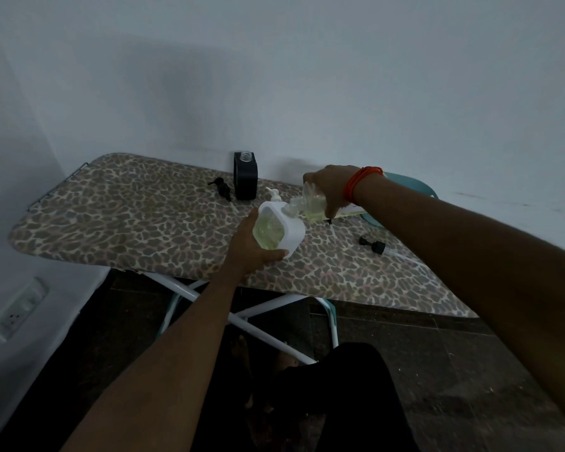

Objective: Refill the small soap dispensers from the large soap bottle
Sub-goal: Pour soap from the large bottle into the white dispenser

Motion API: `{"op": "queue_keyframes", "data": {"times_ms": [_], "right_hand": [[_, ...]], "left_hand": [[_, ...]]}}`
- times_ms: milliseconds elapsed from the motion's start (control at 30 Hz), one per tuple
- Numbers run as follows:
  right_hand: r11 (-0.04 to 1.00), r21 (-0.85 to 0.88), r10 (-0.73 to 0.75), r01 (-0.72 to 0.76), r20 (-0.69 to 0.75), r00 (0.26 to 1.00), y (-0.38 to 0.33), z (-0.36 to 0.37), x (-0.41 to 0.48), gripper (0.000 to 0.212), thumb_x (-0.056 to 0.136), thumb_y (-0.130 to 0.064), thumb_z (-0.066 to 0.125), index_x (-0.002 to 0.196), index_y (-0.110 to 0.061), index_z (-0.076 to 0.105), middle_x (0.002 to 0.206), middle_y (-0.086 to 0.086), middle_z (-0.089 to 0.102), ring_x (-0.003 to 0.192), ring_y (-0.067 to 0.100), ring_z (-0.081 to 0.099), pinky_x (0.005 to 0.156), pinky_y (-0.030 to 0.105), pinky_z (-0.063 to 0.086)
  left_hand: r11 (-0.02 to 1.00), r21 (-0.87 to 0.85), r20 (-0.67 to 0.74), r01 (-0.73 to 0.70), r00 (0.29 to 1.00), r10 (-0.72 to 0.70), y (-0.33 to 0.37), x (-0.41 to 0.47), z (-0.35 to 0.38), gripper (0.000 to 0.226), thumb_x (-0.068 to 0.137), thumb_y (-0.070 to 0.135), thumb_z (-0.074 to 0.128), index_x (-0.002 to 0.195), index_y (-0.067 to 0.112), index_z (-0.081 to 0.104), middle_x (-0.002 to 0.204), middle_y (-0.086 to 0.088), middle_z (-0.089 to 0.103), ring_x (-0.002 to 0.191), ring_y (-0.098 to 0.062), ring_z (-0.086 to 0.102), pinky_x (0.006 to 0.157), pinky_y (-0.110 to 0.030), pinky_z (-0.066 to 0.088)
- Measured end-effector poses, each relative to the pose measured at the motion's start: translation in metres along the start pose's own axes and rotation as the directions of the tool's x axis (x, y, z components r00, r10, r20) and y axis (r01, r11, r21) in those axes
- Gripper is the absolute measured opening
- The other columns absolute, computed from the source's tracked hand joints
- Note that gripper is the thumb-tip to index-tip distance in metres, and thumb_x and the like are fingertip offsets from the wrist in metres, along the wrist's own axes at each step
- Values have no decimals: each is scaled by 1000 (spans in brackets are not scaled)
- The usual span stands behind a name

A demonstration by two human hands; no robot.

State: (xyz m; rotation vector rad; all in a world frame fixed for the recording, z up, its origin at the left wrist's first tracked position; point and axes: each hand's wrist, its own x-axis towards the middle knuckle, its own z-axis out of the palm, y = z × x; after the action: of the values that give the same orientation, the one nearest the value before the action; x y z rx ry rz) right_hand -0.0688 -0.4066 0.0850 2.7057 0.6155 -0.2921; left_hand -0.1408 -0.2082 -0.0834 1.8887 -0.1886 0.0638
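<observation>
Two hands are working over a leopard-print fabric ironing board [128, 216]. The left hand [252, 252] is gripping a tilted white square plastic soap dispenser [291, 238]. The right hand [331, 187] is clasping a clear large soap bottle [310, 203] of yellowish liquid, tipping its neck down at the dispenser's top.

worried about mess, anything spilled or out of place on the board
No spill shows on the board. A black pump lies loose beside the open black dispenser, a white pump behind the white dispenser, a black cap at right; normal mid-refill.
</observation>
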Motion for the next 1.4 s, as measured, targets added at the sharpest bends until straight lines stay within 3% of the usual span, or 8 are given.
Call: {"op": "queue_keyframes", "data": {"times_ms": [167,467,667,1000,1400], "right_hand": [[1000,-5,1,-1,7,1000,0,0,0,81,62,-30,89,129,-24,43,107,2,61,94,25,60,70,38,53],[1000,7,8,-8,-3,1000,1,1,1,86,63,-29,90,134,-24,42,103,0,56,92,23,56,65,35,46],[1000,0,5,-5,7,1000,0,1,2,85,62,-28,89,133,-24,43,109,4,61,92,25,59,70,38,54],[1000,-16,-5,5,0,1000,1,2,3,82,61,-31,90,129,-24,45,108,3,62,96,25,60,74,42,56],[1000,-13,-13,13,-8,1000,2,2,3,81,61,-30,90,128,-23,45,107,3,62,94,23,59,69,38,52]], "left_hand": [[1000,4,-9,0,1000,0,-1,1,0,119,43,59,85,145,15,42,141,-7,51,129,-25,51,101,-52,46],[1000,1,-15,-22,1000,22,-1,-1,-1,116,44,58,84,144,16,43,138,-6,52,125,-24,52,98,-51,48],[998,-13,-30,-65,997,64,1,-2,0,109,46,57,84,140,16,47,133,-4,56,119,-20,56,96,-49,50],[998,-12,-19,-54,998,54,1,-1,0,113,45,56,84,143,16,44,137,-6,53,124,-24,53,98,-51,48],[999,-9,-21,-44,999,44,-2,1,1,115,44,57,84,144,18,43,138,-6,51,126,-25,52,99,-51,47]]}}
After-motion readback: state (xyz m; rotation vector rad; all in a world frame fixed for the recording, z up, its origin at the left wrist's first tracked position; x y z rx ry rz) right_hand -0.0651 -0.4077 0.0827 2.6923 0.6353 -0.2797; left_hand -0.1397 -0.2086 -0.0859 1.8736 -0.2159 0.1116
